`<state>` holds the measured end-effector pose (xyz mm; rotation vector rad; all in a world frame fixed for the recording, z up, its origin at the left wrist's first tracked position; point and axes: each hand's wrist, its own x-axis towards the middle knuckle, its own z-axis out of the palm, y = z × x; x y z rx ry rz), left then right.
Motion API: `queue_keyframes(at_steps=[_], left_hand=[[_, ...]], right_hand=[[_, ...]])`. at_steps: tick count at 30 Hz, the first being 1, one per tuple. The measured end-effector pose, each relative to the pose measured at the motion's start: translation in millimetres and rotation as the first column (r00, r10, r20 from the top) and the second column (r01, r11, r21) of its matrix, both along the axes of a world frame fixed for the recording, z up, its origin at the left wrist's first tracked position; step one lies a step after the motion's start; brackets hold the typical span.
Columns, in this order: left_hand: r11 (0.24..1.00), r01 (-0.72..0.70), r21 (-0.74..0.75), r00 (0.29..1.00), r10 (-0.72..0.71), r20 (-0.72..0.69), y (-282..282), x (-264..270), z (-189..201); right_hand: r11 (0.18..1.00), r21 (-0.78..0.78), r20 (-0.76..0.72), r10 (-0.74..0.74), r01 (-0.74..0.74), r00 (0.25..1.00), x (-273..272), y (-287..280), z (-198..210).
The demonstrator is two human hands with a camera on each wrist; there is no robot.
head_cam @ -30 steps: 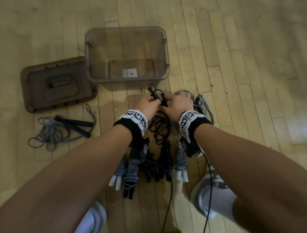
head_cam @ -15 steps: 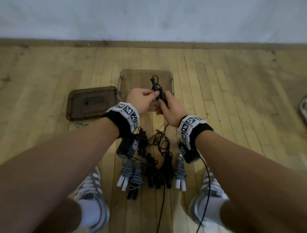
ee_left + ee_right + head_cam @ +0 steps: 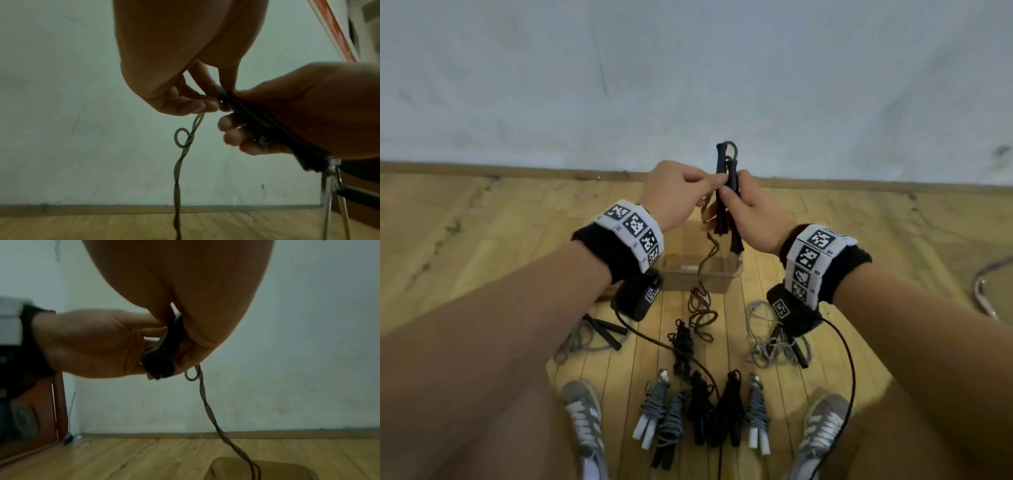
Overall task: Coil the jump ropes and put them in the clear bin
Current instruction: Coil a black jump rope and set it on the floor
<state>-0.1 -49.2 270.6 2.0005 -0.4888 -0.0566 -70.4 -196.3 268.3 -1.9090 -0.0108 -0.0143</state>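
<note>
I've lifted the rope handles (image 3: 727, 178) above the clear bin (image 3: 697, 281); right hand (image 3: 751, 214) grips them, left hand (image 3: 678, 195) pinches the twisted cord (image 3: 703, 274) (coiling starts next).

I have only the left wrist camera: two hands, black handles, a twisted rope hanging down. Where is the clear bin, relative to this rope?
Observer: Head view: the clear bin stands on the floor below the left hand and right hand; the rope hangs across it.
Operator: Is something inside it?
Observer: Only a pale label shows; the hands hide part of it.
Operator: Are any ropes coiled already?
Observer: About five coiled bundles lie in a row between the shoes.
</note>
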Motion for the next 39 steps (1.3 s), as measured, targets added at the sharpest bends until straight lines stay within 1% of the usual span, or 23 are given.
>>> queue_keyframes(at_steps=[3,6,8,12,14,15,17,19,21,23,24,26,27,28,30,32,34,37,39], left_hand=[[0.997,-0.027,-0.074,0.999,0.024,-0.035,-0.4,-2.7,-5.7],[0.989,-0.039,-0.145,0.996,0.026,-0.089,-0.1,-5.1,-9.0],[0.981,-0.027,-0.194,0.990,0.000,-0.138,0.1,-8.6,-8.0],[0.945,-0.025,-0.327,0.985,-0.033,-0.170,-4.7,-14.4,-2.1],[0.932,-0.045,-0.360,0.986,-0.017,-0.167,-9.3,-17.6,-1.6],[0.932,-0.055,-0.358,0.988,-0.001,-0.155,-11.5,-19.1,-1.9],[0.956,-0.055,-0.287,0.994,0.027,-0.102,-15.6,-21.2,-3.3],[0.976,-0.061,-0.207,0.997,0.050,-0.058,-17.4,-20.0,-3.4],[0.967,-0.113,-0.227,0.993,0.103,-0.057,-17.0,-15.8,-1.7],[0.950,-0.152,-0.273,0.988,0.138,-0.068,-15.1,-9.3,0.3],[0.947,-0.126,-0.294,0.991,0.104,-0.087,-14.1,-7.3,1.0],[0.934,-0.014,-0.358,0.987,-0.044,-0.152,-12.7,-9.6,3.2],[0.921,0.040,-0.387,0.980,-0.112,-0.166,-11.9,-11.2,3.5],[0.914,0.073,-0.399,0.977,-0.147,-0.157,-11.1,-11.6,2.6],[0.914,0.104,-0.391,0.979,-0.165,-0.124,-10.5,-12.6,1.0],[0.924,0.112,-0.365,0.977,-0.169,-0.129,-11.0,-13.4,0.9],[0.931,0.112,-0.347,0.974,-0.172,-0.146,-10.5,-13.1,0.8],[0.925,0.101,-0.366,0.964,-0.181,-0.193,-8.5,-10.5,-0.6],[0.941,0.095,-0.325,0.971,-0.160,-0.178,-6.3,-9.2,-0.6]], right_hand=[[0.993,0.114,-0.033,0.012,-0.008,0.999,-4.2,0.7,-1.7],[0.992,0.128,-0.060,-0.003,0.011,0.998,-2.7,2.5,-2.7],[0.982,0.182,-0.068,-0.036,0.048,0.997,0.4,4.6,-2.3],[0.926,0.362,-0.021,-0.107,0.107,0.994,4.5,8.1,1.1],[0.909,0.392,-0.008,-0.147,0.139,0.989,6.0,10.7,0.4],[0.909,0.388,-0.009,-0.164,0.155,0.986,7.5,11.2,-0.3],[0.911,0.368,-0.031,-0.186,0.184,0.982,8.7,9.4,0.6],[0.939,0.286,-0.030,-0.192,0.193,0.981,8.2,4.1,2.8],[0.969,0.183,-0.008,-0.167,0.166,0.986,5.8,-1.7,3.6],[0.988,0.132,0.006,-0.085,0.084,0.996,1.6,-3.5,4.1],[0.992,0.125,0.007,-0.031,0.030,0.999,-0.8,-2.7,4.6],[0.991,0.120,-0.004,0.063,-0.062,0.998,-4.7,-0.4,6.6],[0.989,0.120,-0.010,0.087,-0.085,0.996,-5.6,0.4,7.4],[0.989,0.115,-0.015,0.092,-0.090,0.996,-5.6,0.4,8.1],[0.996,0.062,-0.015,0.070,-0.069,0.997,-4.2,-1.4,9.4],[0.999,-0.032,-0.003,0.039,-0.040,0.999,-3.5,-4.5,10.3],[0.995,-0.091,0.010,0.049,-0.048,0.999,-4.5,-6.3,11.9],[0.990,-0.125,0.002,0.069,-0.068,0.998,-5.7,-6.8,11.5],[0.991,-0.133,-0.036,0.023,-0.027,0.999,-5.9,-7.2,10.6]])
